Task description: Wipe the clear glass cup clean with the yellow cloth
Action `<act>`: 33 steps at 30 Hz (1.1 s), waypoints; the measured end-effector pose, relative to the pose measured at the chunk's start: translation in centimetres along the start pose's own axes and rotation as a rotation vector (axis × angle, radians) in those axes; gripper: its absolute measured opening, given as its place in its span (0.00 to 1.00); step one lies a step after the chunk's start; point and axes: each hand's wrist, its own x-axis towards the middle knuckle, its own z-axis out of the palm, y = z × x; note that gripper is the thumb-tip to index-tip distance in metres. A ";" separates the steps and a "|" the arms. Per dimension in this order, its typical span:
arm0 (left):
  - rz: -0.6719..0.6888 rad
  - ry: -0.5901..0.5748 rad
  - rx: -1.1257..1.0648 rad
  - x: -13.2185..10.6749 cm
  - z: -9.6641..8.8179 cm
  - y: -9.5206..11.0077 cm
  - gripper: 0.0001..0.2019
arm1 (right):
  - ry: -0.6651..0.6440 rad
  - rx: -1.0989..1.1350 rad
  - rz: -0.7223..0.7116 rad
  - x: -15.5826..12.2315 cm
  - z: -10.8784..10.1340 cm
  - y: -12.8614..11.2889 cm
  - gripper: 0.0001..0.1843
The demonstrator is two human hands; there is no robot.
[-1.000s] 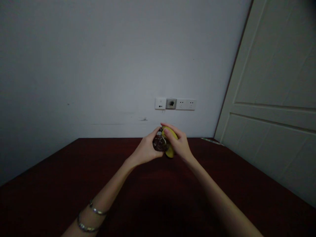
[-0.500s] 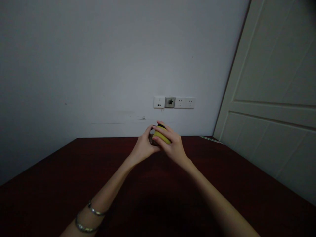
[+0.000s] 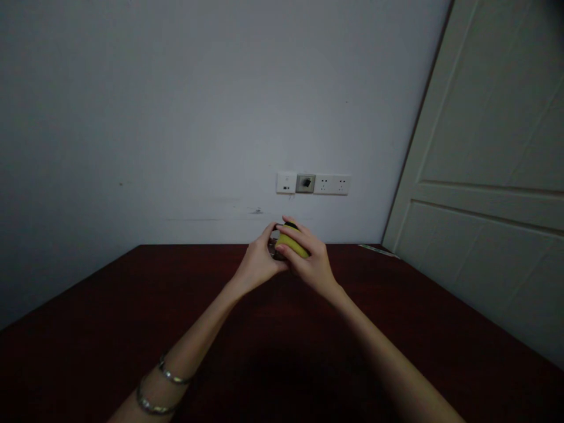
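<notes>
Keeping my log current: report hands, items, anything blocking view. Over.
Left hand around dark object. Right hand gripping yellow thing. Yellow thing partly hides dark object.

One head-worn view, close over the near side of the table (image 3: 132, 311), facing forward and down, wall (image 3: 211, 106) beyond the far edge, door (image 3: 493, 153) beyond the right edge, left hand (image 3: 257, 261) and right hand (image 3: 314, 257) central

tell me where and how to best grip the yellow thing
Probably across its long sides, from the right, as the right hand does: fingers along the upper side, thumb along the lower. The yellow thing shows as a tilted, rounded band narrow enough to span, and its left end sits close to the dark thing in the left hand, leaving little room there.
</notes>
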 end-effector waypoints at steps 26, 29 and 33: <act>-0.070 -0.135 -0.395 -0.5 0.1 1.2 0.34 | 0.178 0.254 0.184 0.6 -0.9 1.1 0.18; -0.091 -0.099 -0.335 -0.4 -0.1 1.3 0.31 | 0.093 0.150 0.060 0.3 -0.8 -0.1 0.16; -0.073 -0.075 -0.256 -0.3 -0.4 1.1 0.31 | 0.076 0.115 0.038 0.3 -0.6 -0.6 0.16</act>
